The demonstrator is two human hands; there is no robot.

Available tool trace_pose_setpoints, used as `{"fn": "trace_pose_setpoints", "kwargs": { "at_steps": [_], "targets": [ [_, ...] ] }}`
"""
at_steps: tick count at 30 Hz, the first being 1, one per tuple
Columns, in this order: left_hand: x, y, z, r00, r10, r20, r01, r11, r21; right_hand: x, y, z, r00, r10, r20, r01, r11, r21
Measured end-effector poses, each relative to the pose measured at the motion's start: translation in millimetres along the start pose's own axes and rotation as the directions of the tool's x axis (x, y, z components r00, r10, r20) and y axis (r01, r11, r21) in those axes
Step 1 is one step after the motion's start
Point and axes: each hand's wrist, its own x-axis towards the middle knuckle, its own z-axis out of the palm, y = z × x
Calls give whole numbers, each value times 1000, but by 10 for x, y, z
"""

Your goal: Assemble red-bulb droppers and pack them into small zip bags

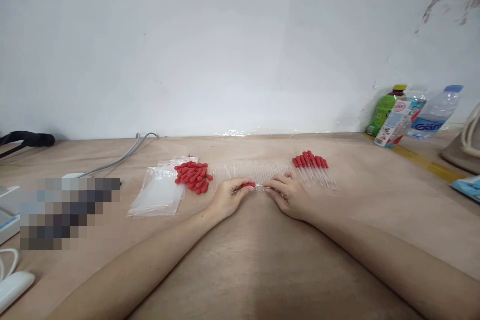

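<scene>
Between the thumb and fingers of my left hand (231,196) is a red rubber bulb (248,185). My right hand (288,195) pinches a clear glass tube (261,187), whose end meets the open end of the bulb. How far the tube sits inside the bulb I cannot tell. Behind my hands lies a row of bare glass tubes (245,170). A heap of loose red bulbs (193,175) is left of my left hand, partly over clear plastic bags (159,192). Several droppers with red bulbs fitted (311,162) lie side by side beyond my right hand.
Drink bottles (433,115) and a carton (399,122) stand by the wall at the right, near a yellow tape strip (427,164). A grey cable (116,160) crosses the left of the table (240,260). A white computer mouse (15,290) is at the near left.
</scene>
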Motion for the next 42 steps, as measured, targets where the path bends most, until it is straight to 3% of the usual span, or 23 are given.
{"fn": "trace_pose_setpoints", "kwargs": {
  "at_steps": [9,20,33,42],
  "targets": [
    [-27,14,0,994,40,99,-47,996,78,5,99,-16,996,-74,52,75,997,-26],
    [-38,25,2,991,51,127,-65,992,108,29,-43,-22,995,-97,13,98,988,-116],
    [-54,33,-3,977,96,188,-123,983,138,78,-111,-26,988,-38,151,58,990,-131],
    [-28,9,-26,986,149,75,-163,953,257,188,-206,-128,973,48,226,-4,982,-190]
  ]
}}
